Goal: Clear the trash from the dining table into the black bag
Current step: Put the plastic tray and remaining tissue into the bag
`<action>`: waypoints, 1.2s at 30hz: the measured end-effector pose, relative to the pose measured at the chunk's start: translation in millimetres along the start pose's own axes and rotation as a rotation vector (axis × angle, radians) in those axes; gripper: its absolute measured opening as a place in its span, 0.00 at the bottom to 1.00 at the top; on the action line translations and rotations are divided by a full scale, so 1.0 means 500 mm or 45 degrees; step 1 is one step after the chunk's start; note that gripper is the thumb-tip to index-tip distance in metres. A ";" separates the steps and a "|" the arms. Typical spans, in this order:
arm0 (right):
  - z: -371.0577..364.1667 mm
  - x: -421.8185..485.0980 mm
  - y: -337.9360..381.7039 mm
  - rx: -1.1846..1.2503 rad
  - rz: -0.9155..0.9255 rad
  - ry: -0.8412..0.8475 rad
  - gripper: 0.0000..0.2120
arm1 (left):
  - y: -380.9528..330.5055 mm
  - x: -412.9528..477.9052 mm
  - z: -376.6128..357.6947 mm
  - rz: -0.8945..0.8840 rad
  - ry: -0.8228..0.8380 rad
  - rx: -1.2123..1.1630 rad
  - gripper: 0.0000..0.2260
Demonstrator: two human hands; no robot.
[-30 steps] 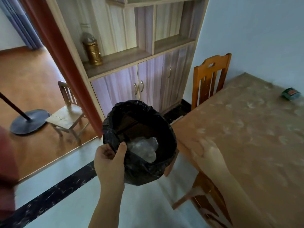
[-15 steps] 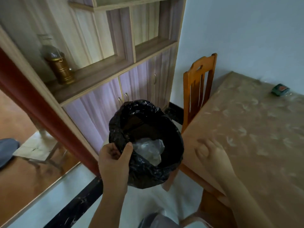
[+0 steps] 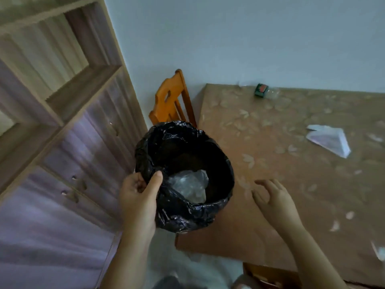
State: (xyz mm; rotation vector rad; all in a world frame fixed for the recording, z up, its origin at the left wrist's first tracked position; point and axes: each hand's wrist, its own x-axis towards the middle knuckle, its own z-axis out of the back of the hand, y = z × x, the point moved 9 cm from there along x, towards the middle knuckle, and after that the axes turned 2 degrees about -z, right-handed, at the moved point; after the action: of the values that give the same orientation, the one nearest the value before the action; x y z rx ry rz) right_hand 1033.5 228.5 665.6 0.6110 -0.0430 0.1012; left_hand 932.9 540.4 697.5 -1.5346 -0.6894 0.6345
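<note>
Left hand (image 3: 138, 202) has the black bag (image 3: 183, 176) by its near rim, thumb hooked over the edge and the grip closed tight on the plastic, holding the mouth wide and round. The bag hangs off the surface's (image 3: 291, 184) left corner, its right side overlapping that edge from this angle. Down inside it sits a crumpled piece of clear plastic (image 3: 190, 185), pale against the dark lining. Over to the right hand (image 3: 273, 200): it's low over the surface just beside the bag, fingers spread and slightly curled, grip loose and wide with nothing in it; whether the palm is touching the patterned cloth, I can't tell. Out on the surface there's trash in view: a folded clear wrapper (image 3: 330, 141) lying flat toward the right, well apart from both hands, and a small green and red packet (image 3: 261, 90) up at the far edge near the wall. Another scrap of clear plastic (image 3: 380, 252) peeks in at the right edge of the view. An orange wooden chair (image 3: 169, 101) stands at the surface's far left side, behind the bag, and a wooden cabinet (image 3: 62, 122) with purple-tinted doors fills the left.
</note>
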 end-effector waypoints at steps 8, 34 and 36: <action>0.076 0.050 -0.106 -0.047 -0.416 -0.281 0.13 | 0.018 0.138 -0.271 0.081 0.443 -0.047 0.20; 0.187 0.524 -0.580 0.083 -0.718 -0.471 0.20 | 0.048 0.214 -0.915 -0.065 0.796 0.087 0.06; 0.191 0.552 -0.608 0.053 -0.712 -0.495 0.22 | 0.056 0.215 -0.935 -0.068 0.799 0.083 0.07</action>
State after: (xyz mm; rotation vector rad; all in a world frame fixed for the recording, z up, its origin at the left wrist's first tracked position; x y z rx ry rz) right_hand 1339.7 -51.5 589.8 0.6575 -0.2438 -0.5608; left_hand 1353.6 308.0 704.0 -1.5345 -0.2259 0.1105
